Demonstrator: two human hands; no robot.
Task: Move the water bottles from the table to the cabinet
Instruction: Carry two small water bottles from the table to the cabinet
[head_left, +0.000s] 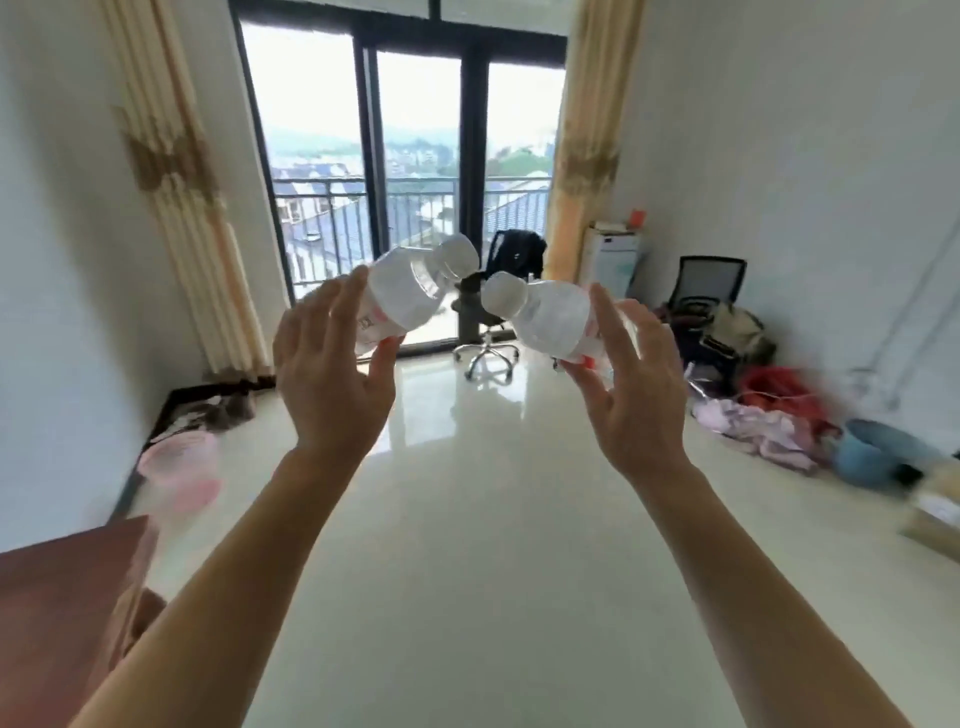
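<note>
In the head view both bottles are off the tabletop (57, 597), whose brown corner shows at lower left. No cabinet is in sight, so the carry looks about midway, with the placing still to do. The left hand (332, 374) grasps the left bottle (402, 293) near its base, long axis tilted, cap pointing up and rightward. The right hand (636, 384) grasps the right bottle (548, 317), cap up and leftward. The caps are close but apart.
</note>
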